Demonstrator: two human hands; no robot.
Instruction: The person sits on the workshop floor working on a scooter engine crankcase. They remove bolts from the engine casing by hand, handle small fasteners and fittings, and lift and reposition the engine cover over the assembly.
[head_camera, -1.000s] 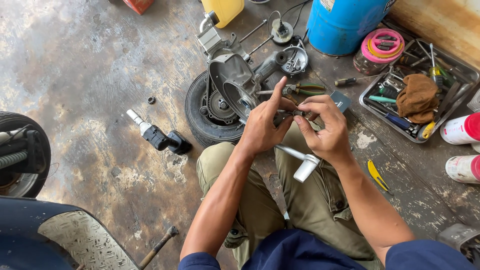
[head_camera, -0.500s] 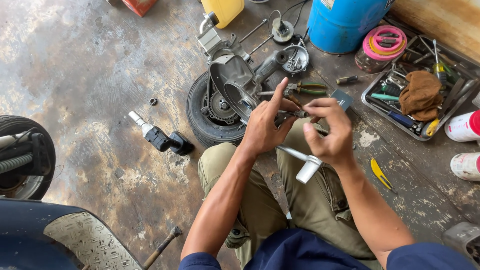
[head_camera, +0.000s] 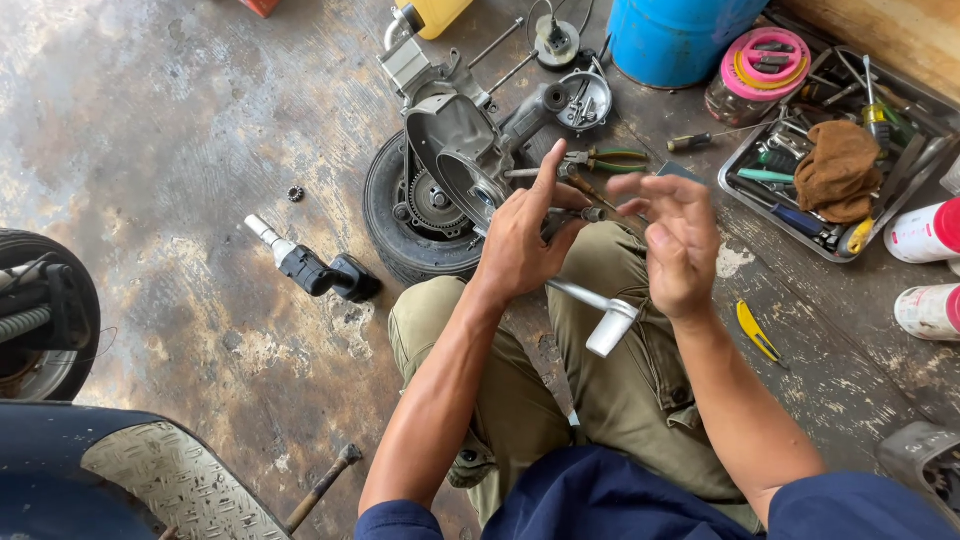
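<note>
Since half a second ago my right hand (head_camera: 675, 245) has pulled away from the small metal part (head_camera: 562, 222) and now hovers just beside it, fingers spread and loose, closed on nothing. Before, both hands were pinched together on that piece. My left hand (head_camera: 520, 240) keeps the part: it sits between thumb and curled fingers, with the forefinger sticking straight up, though the part is mostly hidden and I cannot tell its shape.

Directly under the grip, a silver hammer (head_camera: 600, 312) lies across my lap, its pale head below the right hand. Just beyond the grip, past my knuckles, rest the green-handled pliers (head_camera: 600, 160) on the concrete floor (head_camera: 180, 150). Further out on the left-hand side stands the small wheel with its grey engine casing (head_camera: 450, 150). Well off to the left of the grip lies a black plug cap (head_camera: 315, 270). Off past the right hand sits the metal tool tray (head_camera: 740, 180) with a brown rag (head_camera: 838, 170) in it, and nearer that wrist a yellow cutter (head_camera: 757, 332)
</note>
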